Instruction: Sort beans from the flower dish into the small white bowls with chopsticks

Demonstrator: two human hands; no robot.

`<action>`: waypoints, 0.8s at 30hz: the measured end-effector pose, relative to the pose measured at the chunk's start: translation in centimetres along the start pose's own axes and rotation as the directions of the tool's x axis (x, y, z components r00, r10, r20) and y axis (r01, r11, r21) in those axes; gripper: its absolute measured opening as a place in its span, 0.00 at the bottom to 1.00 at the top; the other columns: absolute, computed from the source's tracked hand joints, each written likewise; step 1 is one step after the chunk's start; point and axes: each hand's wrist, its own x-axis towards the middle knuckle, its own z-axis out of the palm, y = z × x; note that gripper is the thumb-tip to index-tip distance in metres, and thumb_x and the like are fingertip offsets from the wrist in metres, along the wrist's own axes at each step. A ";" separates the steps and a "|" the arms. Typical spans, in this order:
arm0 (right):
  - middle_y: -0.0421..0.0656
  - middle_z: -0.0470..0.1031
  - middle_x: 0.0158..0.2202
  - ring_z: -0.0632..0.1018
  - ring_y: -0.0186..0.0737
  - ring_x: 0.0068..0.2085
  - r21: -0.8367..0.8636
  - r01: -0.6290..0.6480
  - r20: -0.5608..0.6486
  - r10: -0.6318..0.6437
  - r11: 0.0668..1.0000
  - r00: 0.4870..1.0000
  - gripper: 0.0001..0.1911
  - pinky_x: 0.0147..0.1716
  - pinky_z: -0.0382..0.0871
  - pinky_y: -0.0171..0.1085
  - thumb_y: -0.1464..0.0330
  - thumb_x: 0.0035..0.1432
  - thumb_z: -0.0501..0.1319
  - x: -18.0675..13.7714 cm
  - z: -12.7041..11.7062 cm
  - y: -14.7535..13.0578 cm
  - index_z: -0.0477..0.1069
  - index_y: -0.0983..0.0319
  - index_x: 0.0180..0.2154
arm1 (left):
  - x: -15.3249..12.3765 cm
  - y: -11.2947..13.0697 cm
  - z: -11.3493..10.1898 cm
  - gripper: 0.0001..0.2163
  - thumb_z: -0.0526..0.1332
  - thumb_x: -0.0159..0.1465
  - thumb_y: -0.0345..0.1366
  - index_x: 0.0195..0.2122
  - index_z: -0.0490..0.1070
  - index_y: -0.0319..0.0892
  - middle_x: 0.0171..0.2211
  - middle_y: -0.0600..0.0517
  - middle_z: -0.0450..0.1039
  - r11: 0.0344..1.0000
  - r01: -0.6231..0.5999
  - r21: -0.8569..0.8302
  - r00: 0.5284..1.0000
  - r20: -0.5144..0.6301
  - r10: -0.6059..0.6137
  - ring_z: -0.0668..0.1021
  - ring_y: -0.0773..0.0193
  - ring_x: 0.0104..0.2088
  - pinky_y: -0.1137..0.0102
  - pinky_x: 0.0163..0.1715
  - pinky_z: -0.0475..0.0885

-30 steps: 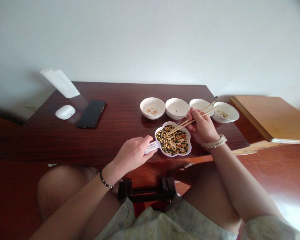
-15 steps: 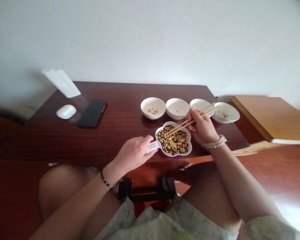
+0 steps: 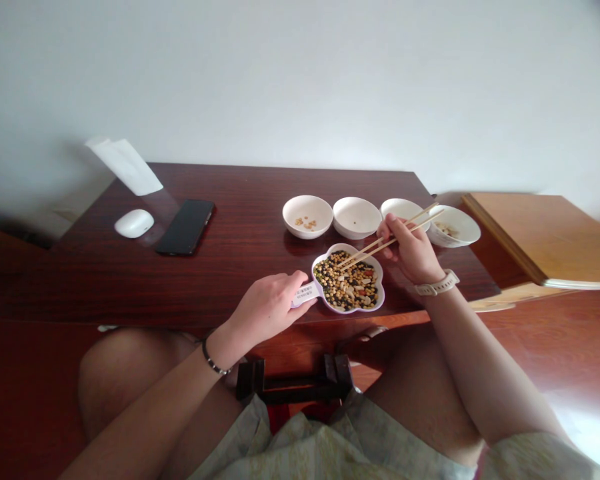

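My left hand (image 3: 273, 303) is closed round the handle of a white and purple flower-shaped dish (image 3: 379, 263) at the table's front edge. Mixed beans and nuts (image 3: 349, 280), black, yellow and pale, fill the dish. In my right hand (image 3: 409, 247) is a pair of chopsticks (image 3: 370, 250), their tips over the beans; I cannot make out whether a bean is between them. Behind the dish stands a white bowl with a few yellowish bits (image 3: 307, 210), then a bowl with one tiny speck (image 3: 356, 210), a partly hidden bowl (image 3: 400, 207) and a bowl with pale pieces (image 3: 467, 230).
On the left of the dark wooden table (image 3: 245, 260) lie a black phone (image 3: 186, 227), a white rounded case (image 3: 134, 223) and a white folded paper packet (image 3: 125, 167). A lighter wooden cabinet (image 3: 550, 230) stands to the right. A wall runs along the back.
My right hand has shifted slightly right, and the chopstick tips have moved a little to the right and up over the beans. My left hand keeps its hold on the dish handle.
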 end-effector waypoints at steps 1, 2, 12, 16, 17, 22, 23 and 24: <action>0.38 0.64 0.18 0.62 0.29 0.18 -0.013 -0.006 0.009 0.006 1.000 1.000 0.27 0.17 0.47 0.33 0.48 0.73 0.63 0.0 -0.1 0.0 0.70 0.60 0.28 | 0.0 0.0 0.0 0.14 0.56 0.69 0.51 0.47 0.64 0.48 0.38 0.54 0.76 1.000 -0.001 0.000 1.000 0.000 0.001 0.78 0.61 0.37 0.67 0.35 0.70; 0.38 0.64 0.18 0.62 0.29 0.18 -0.018 -0.010 0.016 0.011 1.000 1.000 0.26 0.17 0.48 0.33 0.49 0.73 0.62 0.0 -0.1 0.1 0.70 0.60 0.29 | 0.0 0.0 0.0 0.14 0.55 0.70 0.51 0.47 0.64 0.48 0.38 0.54 0.76 1.000 -0.002 0.001 1.000 0.000 0.002 0.79 0.61 0.37 0.66 0.36 0.70; 0.38 0.65 0.20 0.65 0.31 0.20 0.015 -0.012 0.014 0.012 1.000 1.000 0.25 0.19 0.51 0.33 0.49 0.73 0.63 -0.3 0.2 0.2 0.69 0.60 0.29 | 0.1 0.1 0.1 0.14 0.55 0.70 0.51 0.46 0.64 0.48 0.37 0.54 0.76 1.000 0.000 0.006 1.000 0.001 0.000 0.78 0.61 0.36 0.66 0.35 0.70; 0.38 0.65 0.19 0.65 0.31 0.20 0.009 -0.006 0.016 0.006 1.000 1.000 0.25 0.18 0.50 0.33 0.50 0.73 0.63 -0.2 0.1 0.0 0.69 0.60 0.29 | 0.1 0.1 0.1 0.14 0.55 0.70 0.51 0.47 0.64 0.48 0.38 0.53 0.76 1.000 0.003 0.004 1.000 -0.002 -0.003 0.78 0.61 0.36 0.66 0.36 0.70; 0.38 0.65 0.19 0.64 0.31 0.20 0.004 -0.009 0.020 0.009 1.000 1.000 0.25 0.18 0.49 0.33 0.50 0.73 0.63 -0.2 0.0 0.0 0.69 0.60 0.29 | 0.1 0.1 0.1 0.14 0.55 0.70 0.51 0.47 0.64 0.48 0.38 0.53 0.76 1.000 0.004 0.002 1.000 -0.001 -0.004 0.78 0.61 0.36 0.66 0.36 0.70; 0.38 0.65 0.19 0.65 0.31 0.20 0.005 -0.034 0.045 0.034 0.999 0.998 0.26 0.19 0.52 0.32 0.49 0.73 0.63 -0.4 0.3 -0.1 0.69 0.60 0.29 | 0.1 0.1 0.0 0.14 0.55 0.70 0.51 0.47 0.64 0.48 0.38 0.54 0.76 1.000 0.007 -0.002 1.000 0.005 -0.007 0.78 0.61 0.36 0.67 0.36 0.70; 0.38 0.65 0.19 0.65 0.31 0.20 0.012 -0.037 0.045 0.037 0.999 0.998 0.26 0.19 0.53 0.32 0.49 0.73 0.63 -0.4 0.4 -0.1 0.69 0.60 0.29 | 0.1 0.1 0.0 0.14 0.55 0.70 0.51 0.47 0.64 0.48 0.38 0.54 0.76 1.000 0.008 -0.002 1.000 0.006 -0.008 0.78 0.61 0.36 0.67 0.35 0.70; 0.38 0.65 0.18 0.65 0.31 0.20 0.019 -0.041 0.044 0.040 0.999 0.998 0.26 0.19 0.53 0.32 0.49 0.73 0.63 -0.5 0.5 -0.2 0.69 0.60 0.29 | 0.1 0.1 0.0 0.14 0.55 0.70 0.51 0.47 0.64 0.48 0.38 0.54 0.76 1.000 0.008 -0.003 1.000 0.006 -0.008 0.78 0.61 0.36 0.67 0.36 0.70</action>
